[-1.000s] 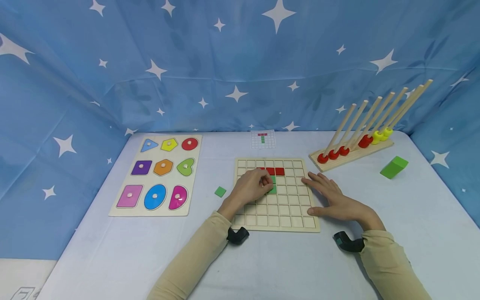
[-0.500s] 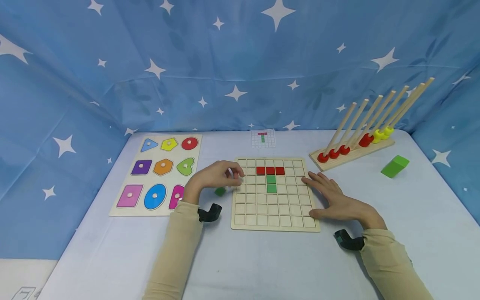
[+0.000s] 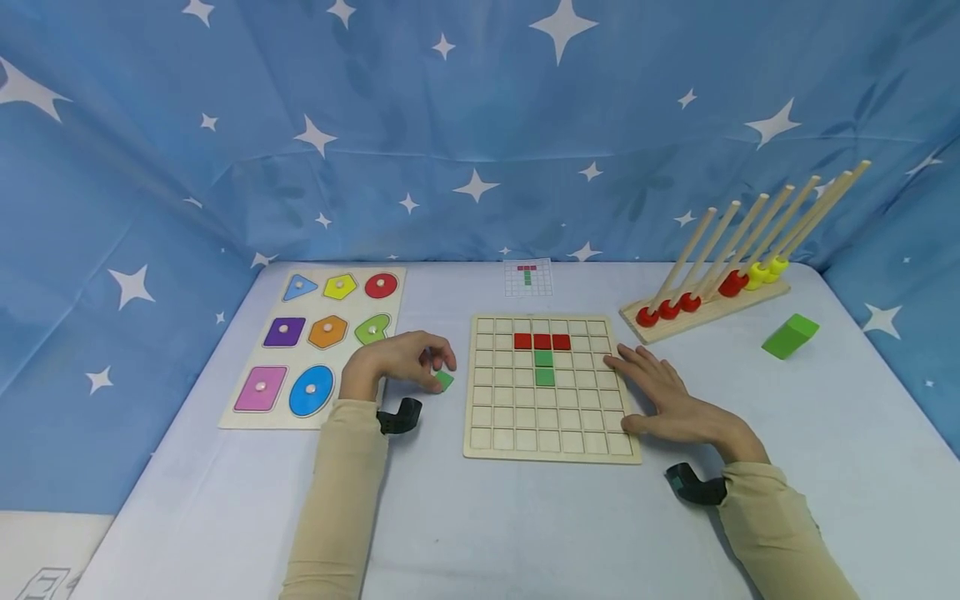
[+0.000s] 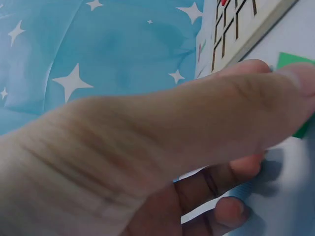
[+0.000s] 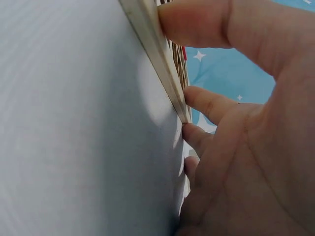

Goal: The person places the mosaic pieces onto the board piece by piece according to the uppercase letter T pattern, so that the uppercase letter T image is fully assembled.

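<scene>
My left hand [image 3: 401,358] is low over the cloth, left of the wooden grid board [image 3: 502,417], fingers loosely bent. Its thumb tip reaches a small green square tile [image 3: 445,381] on the cloth; the thumb covers part of that tile [image 4: 288,61] in the left wrist view. Whether it touches is hard to tell. My right hand [image 3: 678,408] rests spread at the board's right edge, its thumb and fingertips on the rim [image 5: 157,59]. In the board's cells, a row of red tiles [image 3: 542,342] has two green tiles [image 3: 544,377] below its middle.
A pattern card [image 3: 528,279] lies behind the board. To the left is a knobbed shape puzzle [image 3: 315,425], partly under my left hand. A peg stand with red and yellow beads [image 3: 705,312] and a green block [image 3: 791,336] stand at the right.
My left hand has left the second green tile on the board and moved left and down to the loose green tile. My right hand has stayed at the board's edge.
</scene>
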Demonstrator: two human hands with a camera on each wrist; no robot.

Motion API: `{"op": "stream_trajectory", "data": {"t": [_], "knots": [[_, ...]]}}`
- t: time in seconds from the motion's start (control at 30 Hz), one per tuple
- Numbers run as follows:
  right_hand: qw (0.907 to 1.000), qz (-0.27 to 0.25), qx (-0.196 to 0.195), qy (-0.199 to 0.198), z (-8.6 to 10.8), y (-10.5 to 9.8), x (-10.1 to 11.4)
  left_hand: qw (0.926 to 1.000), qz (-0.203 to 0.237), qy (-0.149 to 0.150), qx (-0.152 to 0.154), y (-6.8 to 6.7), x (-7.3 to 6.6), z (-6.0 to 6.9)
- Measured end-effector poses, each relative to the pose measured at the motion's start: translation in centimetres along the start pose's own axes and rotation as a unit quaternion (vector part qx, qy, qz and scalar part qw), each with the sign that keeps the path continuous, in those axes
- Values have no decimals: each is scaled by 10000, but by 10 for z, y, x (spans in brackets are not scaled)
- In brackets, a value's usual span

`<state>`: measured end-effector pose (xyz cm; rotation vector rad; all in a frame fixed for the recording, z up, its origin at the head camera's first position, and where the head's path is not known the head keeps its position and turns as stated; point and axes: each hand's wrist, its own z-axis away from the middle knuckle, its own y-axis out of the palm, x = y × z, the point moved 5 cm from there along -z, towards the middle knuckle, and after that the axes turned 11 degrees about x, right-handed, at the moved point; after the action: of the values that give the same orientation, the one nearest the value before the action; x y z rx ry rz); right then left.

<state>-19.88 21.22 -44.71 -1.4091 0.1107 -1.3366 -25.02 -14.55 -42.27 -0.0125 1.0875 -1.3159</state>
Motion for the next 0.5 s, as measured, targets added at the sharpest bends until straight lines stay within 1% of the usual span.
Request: {"op": "stream_trajectory", "data": {"t": [0.13,0.23,0.4,0.5], "knots": [[10000,-27,-3,-2,0,0,-1,9996,-86,-102,-257,-2,2,-2],[10000,-47,0,-8,0,1,-2,9988,-154,-92,-455,-5,3,-2],[10000,-65,13,26,-1,1,-3,9983,-217,215,-500,-7,4,-2],[10000,-90,17,27,-1,1,-4,9975,-134,302,-619,-10,5,-1]]}}
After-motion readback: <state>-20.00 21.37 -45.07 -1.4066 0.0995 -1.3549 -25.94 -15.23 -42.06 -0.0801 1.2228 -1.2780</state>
